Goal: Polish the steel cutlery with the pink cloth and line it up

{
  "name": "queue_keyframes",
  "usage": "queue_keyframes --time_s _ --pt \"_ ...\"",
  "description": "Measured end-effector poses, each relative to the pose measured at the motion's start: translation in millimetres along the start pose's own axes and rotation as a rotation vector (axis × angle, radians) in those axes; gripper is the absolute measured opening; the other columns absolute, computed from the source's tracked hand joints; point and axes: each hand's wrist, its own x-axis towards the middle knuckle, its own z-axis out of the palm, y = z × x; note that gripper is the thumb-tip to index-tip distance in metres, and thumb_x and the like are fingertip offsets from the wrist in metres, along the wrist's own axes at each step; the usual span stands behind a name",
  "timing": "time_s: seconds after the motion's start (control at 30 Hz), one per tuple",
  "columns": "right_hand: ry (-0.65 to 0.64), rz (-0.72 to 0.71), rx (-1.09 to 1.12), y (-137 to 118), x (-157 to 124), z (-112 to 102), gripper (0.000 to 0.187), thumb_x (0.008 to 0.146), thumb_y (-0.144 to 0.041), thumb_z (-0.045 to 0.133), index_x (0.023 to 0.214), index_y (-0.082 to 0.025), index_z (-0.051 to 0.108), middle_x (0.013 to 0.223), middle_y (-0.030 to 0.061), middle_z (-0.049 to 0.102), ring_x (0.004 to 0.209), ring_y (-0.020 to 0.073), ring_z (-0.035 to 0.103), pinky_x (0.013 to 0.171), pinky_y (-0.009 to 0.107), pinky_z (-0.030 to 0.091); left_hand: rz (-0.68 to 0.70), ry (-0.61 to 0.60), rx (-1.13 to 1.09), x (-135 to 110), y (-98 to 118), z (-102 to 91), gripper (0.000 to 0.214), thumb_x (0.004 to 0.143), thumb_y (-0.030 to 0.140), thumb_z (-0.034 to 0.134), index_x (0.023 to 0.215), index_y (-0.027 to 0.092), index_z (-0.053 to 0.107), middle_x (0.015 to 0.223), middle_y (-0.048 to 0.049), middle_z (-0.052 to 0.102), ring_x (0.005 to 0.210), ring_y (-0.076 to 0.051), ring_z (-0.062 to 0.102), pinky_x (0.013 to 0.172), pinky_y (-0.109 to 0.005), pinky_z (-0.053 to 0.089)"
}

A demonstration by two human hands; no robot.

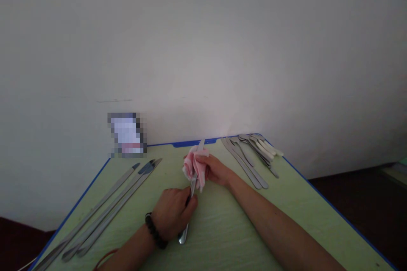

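My left hand (173,214), with a dark bead bracelet at the wrist, is closed around the handle of a metal table knife (192,188). The knife's rounded handle end sticks out below the hand and its blade tip points toward the wall. My right hand (214,169) is closed on a pink cloth (193,165) that is wrapped around the knife's blade. Both hands are over the middle of the pale green table (222,228).
Three long knives (111,207) lie side by side on the table's left. A group of several forks, spoons and white-handled pieces (252,154) lies at the far right. A blurred small object (127,134) stands at the far left corner against the white wall.
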Motion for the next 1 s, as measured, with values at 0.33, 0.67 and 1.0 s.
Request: queue_keyframes --time_s 0.33,0.67,1.0 --pt "0.116 0.007 0.061 2.4 5.6 9.9 0.029 0.076 -0.042 0.062 0.07 -0.015 0.056 0.054 -0.0006 0.059 0.045 0.0102 0.053 0.046 0.022 0.043 0.009 -0.026 0.021 -0.3 5.4 -5.7 0.033 0.09 0.03 0.035 0.072 0.018 0.059 0.069 -0.0064 0.069 0.063 -0.021 0.065 0.06 -0.028 0.039" --pt "0.499 -0.187 0.272 5.9 14.9 5.9 0.035 0.059 -0.043 0.078 0.072 -0.015 0.06 0.062 -0.0026 0.062 0.055 0.0087 0.055 0.055 0.021 0.042 0.009 -0.022 -0.009 -0.1 5.5 -6.6 0.034 0.093 0.039 0.034 0.076 0.019 0.057 0.067 -0.0037 0.068 0.061 -0.021 0.064 0.057 -0.028 0.037" --pt "0.515 -0.298 0.5 2.8 20.6 0.5 0.02 0.075 -0.041 0.066 0.081 -0.021 0.064 0.077 -0.0009 0.068 0.073 0.0134 0.062 0.072 0.027 0.048 -0.041 0.078 -0.229 -1.9 4.0 -1.4 0.029 0.093 0.026 0.033 0.119 0.017 0.041 0.076 -0.0016 0.069 0.066 -0.02 0.066 0.06 -0.027 0.041"
